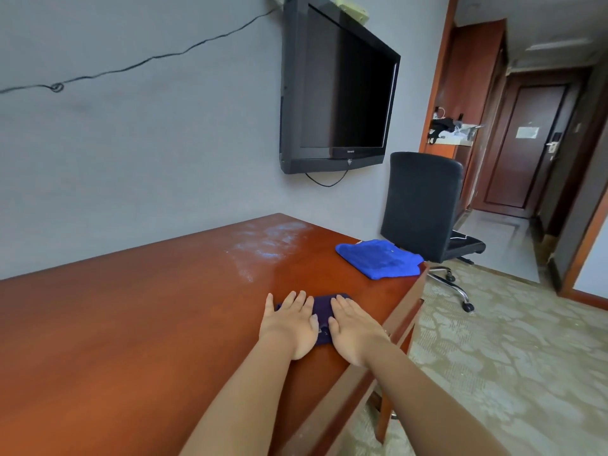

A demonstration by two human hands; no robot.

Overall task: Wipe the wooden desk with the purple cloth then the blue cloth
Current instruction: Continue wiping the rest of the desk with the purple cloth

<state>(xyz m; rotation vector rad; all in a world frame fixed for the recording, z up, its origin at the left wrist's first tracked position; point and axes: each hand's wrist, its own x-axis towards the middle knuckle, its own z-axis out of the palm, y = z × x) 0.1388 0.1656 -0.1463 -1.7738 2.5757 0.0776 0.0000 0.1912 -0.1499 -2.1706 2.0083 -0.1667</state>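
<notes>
Reddish-brown and glossy, the wooden desk [138, 317] stood against a grey wall under a wall-mounted television [335, 90], with pale smears across its far end. On it, near the right edge, lay the purple cloth [324, 312], dark and folded small, mostly hidden beneath both hands. Left hand [289, 327] and right hand [357, 330] pressed flat on it side by side, fingers straight and together, gripping nothing. Farther along, at the desk's far right corner, the blue cloth [378, 259] lay folded, well apart from the hands, before a black office chair [424, 205].
</notes>
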